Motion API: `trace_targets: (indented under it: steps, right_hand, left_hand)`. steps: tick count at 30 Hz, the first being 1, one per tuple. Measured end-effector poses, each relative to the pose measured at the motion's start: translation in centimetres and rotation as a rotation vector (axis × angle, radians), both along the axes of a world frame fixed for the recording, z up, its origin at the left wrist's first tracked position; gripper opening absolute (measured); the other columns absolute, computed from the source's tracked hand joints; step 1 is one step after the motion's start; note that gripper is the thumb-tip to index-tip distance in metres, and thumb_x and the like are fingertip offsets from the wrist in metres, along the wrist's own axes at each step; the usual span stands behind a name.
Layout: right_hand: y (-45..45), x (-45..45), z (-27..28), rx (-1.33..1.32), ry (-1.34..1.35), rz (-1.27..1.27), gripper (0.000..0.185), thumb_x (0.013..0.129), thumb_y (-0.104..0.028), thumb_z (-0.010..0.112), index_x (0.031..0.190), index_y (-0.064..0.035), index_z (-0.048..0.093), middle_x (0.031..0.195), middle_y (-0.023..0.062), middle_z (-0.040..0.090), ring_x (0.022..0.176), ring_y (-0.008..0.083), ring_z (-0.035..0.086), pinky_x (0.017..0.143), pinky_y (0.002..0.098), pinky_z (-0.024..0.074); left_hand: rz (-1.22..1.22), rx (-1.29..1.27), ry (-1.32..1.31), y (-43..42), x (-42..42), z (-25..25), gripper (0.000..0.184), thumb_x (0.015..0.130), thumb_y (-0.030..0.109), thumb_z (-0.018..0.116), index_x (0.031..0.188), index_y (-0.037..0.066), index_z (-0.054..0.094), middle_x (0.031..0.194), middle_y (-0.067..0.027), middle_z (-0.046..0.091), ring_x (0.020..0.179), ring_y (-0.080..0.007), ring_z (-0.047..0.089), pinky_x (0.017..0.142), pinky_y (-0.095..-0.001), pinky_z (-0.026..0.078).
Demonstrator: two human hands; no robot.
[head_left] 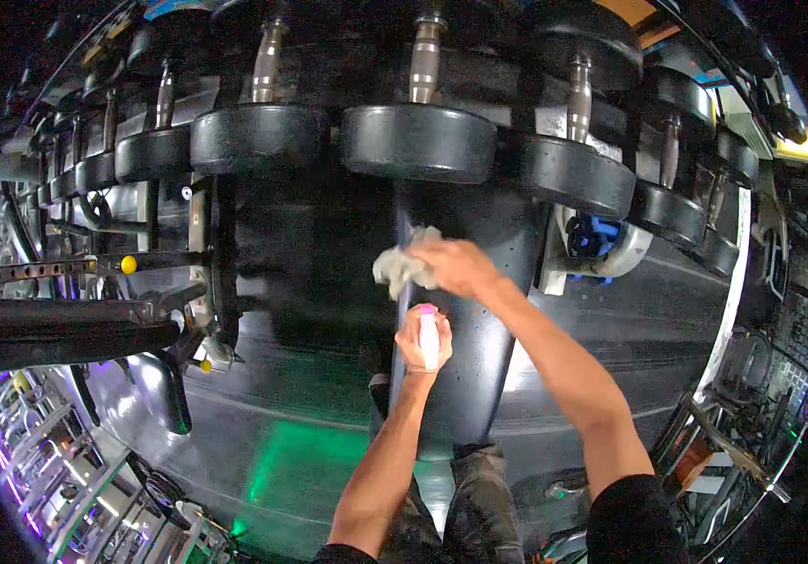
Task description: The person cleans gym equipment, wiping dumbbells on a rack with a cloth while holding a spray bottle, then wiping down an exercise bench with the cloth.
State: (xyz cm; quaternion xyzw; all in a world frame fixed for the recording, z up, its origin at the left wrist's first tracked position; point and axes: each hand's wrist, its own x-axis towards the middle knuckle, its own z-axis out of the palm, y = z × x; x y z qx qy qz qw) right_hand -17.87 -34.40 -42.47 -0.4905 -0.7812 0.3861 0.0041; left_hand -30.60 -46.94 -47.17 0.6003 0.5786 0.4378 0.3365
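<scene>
My left hand [416, 344] is wrapped round a white spray bottle [429, 340] with a pink top, low in the middle of the view. Above it and slightly right, my right hand [456, 267] grips a crumpled pale cloth [404, 264], a little blurred. The cloth lies against the left edge of a black padded bench [465, 376], which runs down from the dumbbells towards my legs. Whatever part of the cloth is under my fingers is hidden.
A rack of black dumbbells [418, 143] with metal handles spans the top. Black gym equipment with a yellow knob [129, 264] stands at left. A white-framed machine [629, 254] with a blue item is right of the bench. More machines line the lower corners.
</scene>
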Motion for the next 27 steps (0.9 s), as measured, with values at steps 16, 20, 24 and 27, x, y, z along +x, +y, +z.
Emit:
trace_targets:
  steps: [16, 20, 24, 27]
  right_hand:
    - [-8.9, -1.0, -2.5, 0.317, -0.014, -0.515, 0.048, 0.078, -0.004, 0.054, 0.125, -0.0162, 0.053, 0.118, 0.0107, 0.061, 0.102, 0.0311, 0.061, 0.08, 0.0373, 0.0545]
    - [-7.1, 1.6, -0.4, -0.107, -0.053, -0.595, 0.051, 0.076, 0.001, 0.056, 0.124, -0.0174, 0.053, 0.121, 0.0118, 0.059, 0.104, 0.0339, 0.06, 0.083, 0.0399, 0.0534]
    - [-1.4, 3.7, -1.1, 0.542, 0.01, -0.749, 0.046, 0.075, 0.003, 0.056, 0.119, -0.0135, 0.057, 0.127, 0.0148, 0.053, 0.118, 0.0352, 0.051, 0.095, 0.0422, 0.0468]
    - [-0.7, 4.2, -4.7, 0.663, -0.108, -0.653, 0.038, 0.077, -0.001, 0.057, 0.113, -0.0138, 0.061, 0.127, 0.0142, 0.053, 0.121, 0.0341, 0.047, 0.1, 0.0436, 0.042]
  left_hand:
    - [0.011, -0.021, -0.022, 0.1, 0.2, -0.1, 0.028, 0.086, 0.028, 0.063, 0.081, 0.001, 0.056, 0.077, -0.0104, 0.063, 0.066, -0.0214, 0.062, 0.063, -0.0317, 0.052]
    - [0.005, -0.062, -0.06, -0.3, 0.0, -0.6, 0.023, 0.085, 0.024, 0.062, 0.081, 0.002, 0.056, 0.074, -0.0101, 0.062, 0.069, -0.0226, 0.063, 0.07, -0.0339, 0.052]
    - [-0.041, 0.036, -0.061, -0.1, 0.3, -0.8, 0.018, 0.084, 0.019, 0.061, 0.081, 0.003, 0.056, 0.073, -0.0096, 0.062, 0.069, -0.0222, 0.063, 0.079, -0.0385, 0.051]
    - [-0.05, 0.032, -0.102, 0.2, 0.3, -0.4, 0.02, 0.085, 0.021, 0.06, 0.081, 0.002, 0.056, 0.072, -0.0092, 0.063, 0.068, -0.0212, 0.063, 0.082, -0.0402, 0.051]
